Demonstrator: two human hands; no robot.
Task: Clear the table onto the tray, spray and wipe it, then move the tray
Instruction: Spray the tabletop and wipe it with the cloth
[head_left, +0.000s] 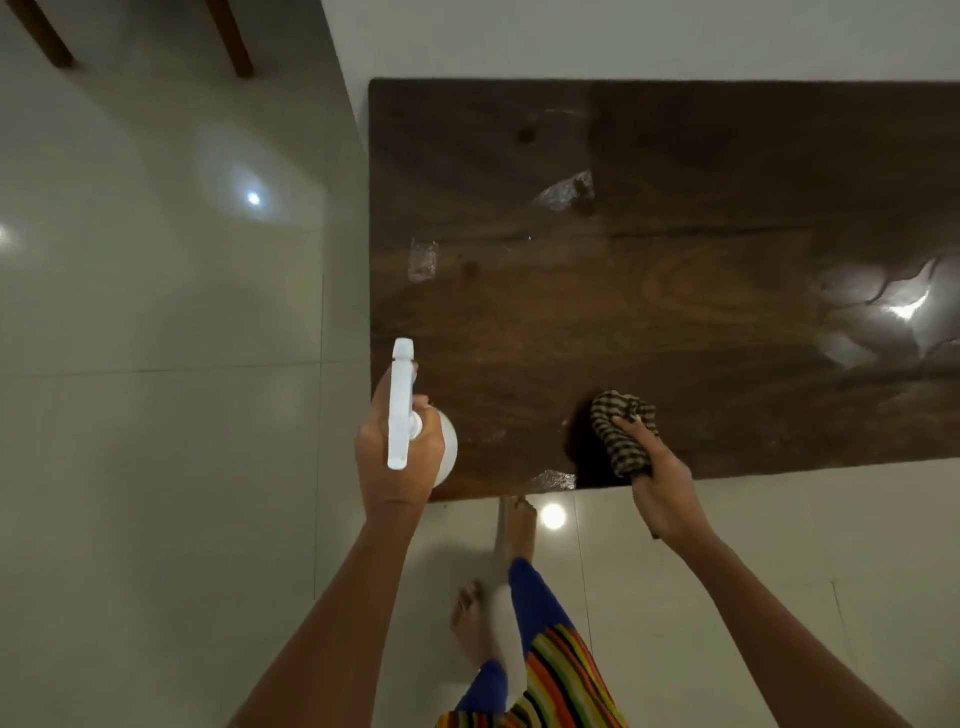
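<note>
A dark wooden table fills the upper right of the head view, its top wet and glossy in patches. My left hand grips a white spray bottle over the table's near left corner, nozzle pointing away from me. My right hand holds a bunched striped cloth down on the tabletop close to the near edge. No tray is in view.
Pale glossy floor tiles surround the table on the left and near side. My bare feet and a striped garment are below the near edge. Two dark wooden furniture legs show at the top left.
</note>
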